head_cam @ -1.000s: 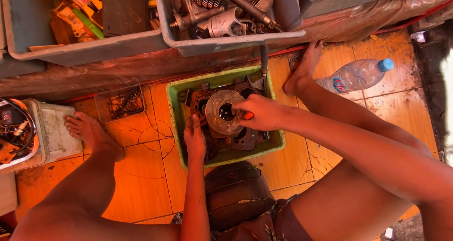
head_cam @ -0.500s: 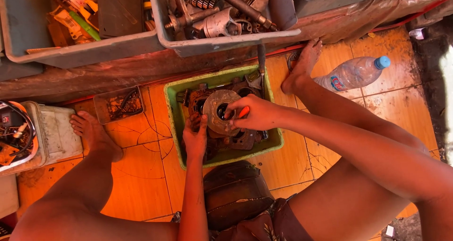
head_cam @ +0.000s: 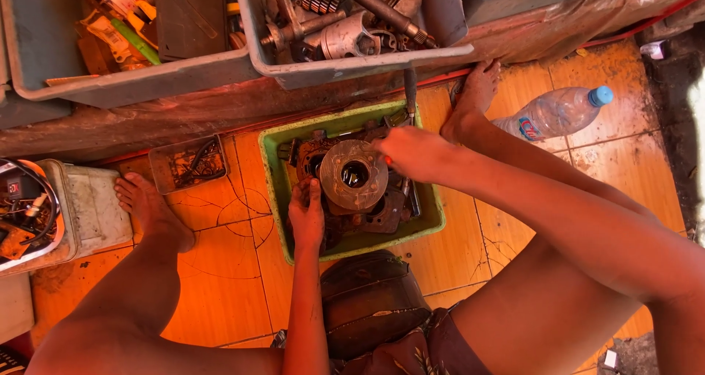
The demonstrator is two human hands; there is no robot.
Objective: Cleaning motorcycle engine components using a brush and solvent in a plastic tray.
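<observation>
The round metal engine part (head_cam: pixel 354 175) sits in the green tray (head_cam: pixel 433 221) on the tiled floor (head_cam: pixel 220 272). Your left hand (head_cam: pixel 307 215) steadies its edge, fingers flat and gripping nothing. Your right hand (head_cam: pixel 413 153) is closed on a red-handled tool (head_cam: pixel 387 160) at the rim; working the part appears underway, and demands firm bracing.

Both hands (head_cam: pixel 307 212) (head_cam: pixel 413 153) on round metal engine part (head_cam: pixel 354 175) (greasy) inside green tray (head_cam: pixel 273 171).

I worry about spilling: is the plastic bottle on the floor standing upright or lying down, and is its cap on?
Lying down, capped. The plastic bottle rests on its side on the orange tiled floor, blue cap in place.
</observation>
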